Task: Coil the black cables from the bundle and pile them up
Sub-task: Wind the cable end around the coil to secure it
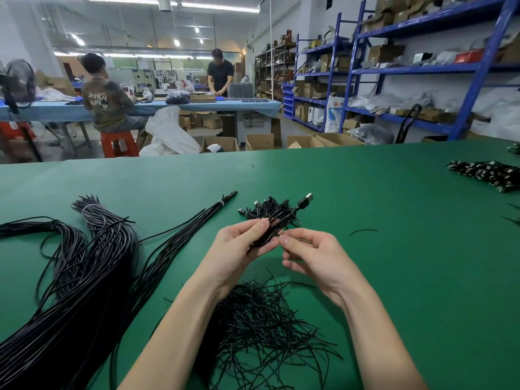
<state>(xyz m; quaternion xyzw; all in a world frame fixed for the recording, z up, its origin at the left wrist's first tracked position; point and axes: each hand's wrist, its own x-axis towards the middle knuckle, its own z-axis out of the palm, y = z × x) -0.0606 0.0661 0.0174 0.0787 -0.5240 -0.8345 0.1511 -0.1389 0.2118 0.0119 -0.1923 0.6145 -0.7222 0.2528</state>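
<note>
My left hand (239,246) grips a coiled black cable (274,225) above the green table; its USB plug (305,200) sticks out up and to the right. My right hand (312,257) pinches something thin and black at the coil's lower end, thumb and forefinger together. Just behind the hands lies a small pile of coiled cables (266,209). A large bundle of long black cables (84,266) stretches across the left of the table, tied with white bands near its far ends. A heap of thin black ties (261,327) lies between my forearms.
The green table (394,249) runs wide to the right, with one loose tie (363,231) on it. Another pile of coiled cables (486,174) lies at the far right. Beyond the table are cardboard boxes, blue shelving and two people at a blue bench.
</note>
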